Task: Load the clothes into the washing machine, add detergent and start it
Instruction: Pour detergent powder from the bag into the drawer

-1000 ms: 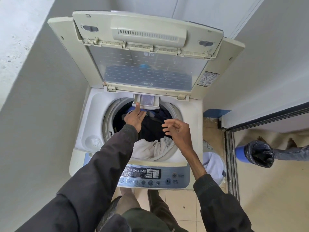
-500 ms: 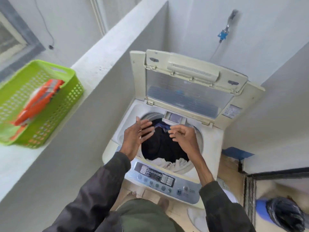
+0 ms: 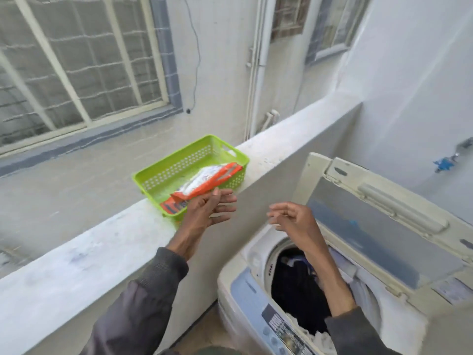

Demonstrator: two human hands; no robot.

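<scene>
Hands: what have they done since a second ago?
The left hand left the washer's drum and swung left to the packet in the basket, fingers straight, not gripping it yet. The right hand rose off the drum, holding nothing. Lid open, clothes in the drum, packet in the basket: unchanged.

My left hand (image 3: pixel 208 212) covers the near end of the orange-and-white detergent packet (image 3: pixel 204 179); the bottom edge cuts off the blurred control panel (image 3: pixel 279 326) of the cream washing machine (image 3: pixel 226 285).

white walls (image 3: pixel 409 73), barred window (image 3: pixel 76 60) beyond a concrete ledge (image 3: pixel 102 252).
</scene>
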